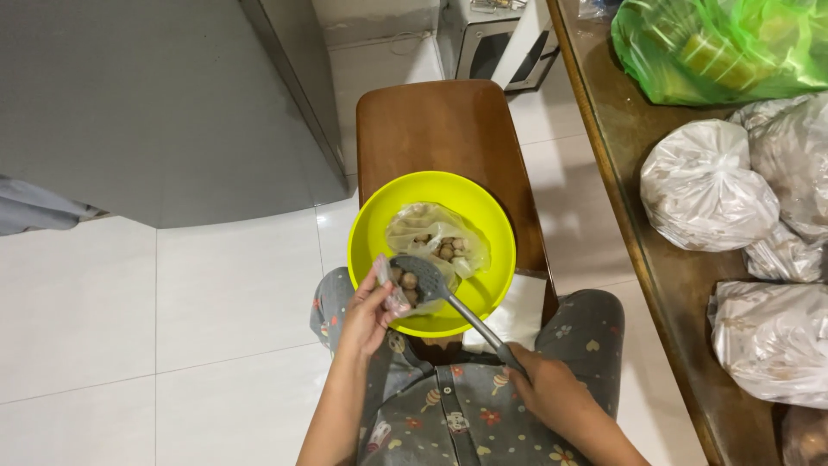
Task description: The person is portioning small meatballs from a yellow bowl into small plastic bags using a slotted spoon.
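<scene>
over the yellow bowl [371, 226] on a wooden stool [431, 121], the left hand [366, 315] pinches a small plastic bag [390, 289] open, while the right hand [548, 388] is closed around a grey slotted spoon [423, 278] holding brown balls.

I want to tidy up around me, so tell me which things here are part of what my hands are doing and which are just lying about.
In use:
left hand holding small bag
right hand holding slotted spoon
yellow bowl
open bag of brown balls
wooden stool

Lying about:
green bag
white tied bags
table

bowl [366, 226] on the stool [448, 121], a bag [435, 237] in it, table [642, 233] to the right.
</scene>
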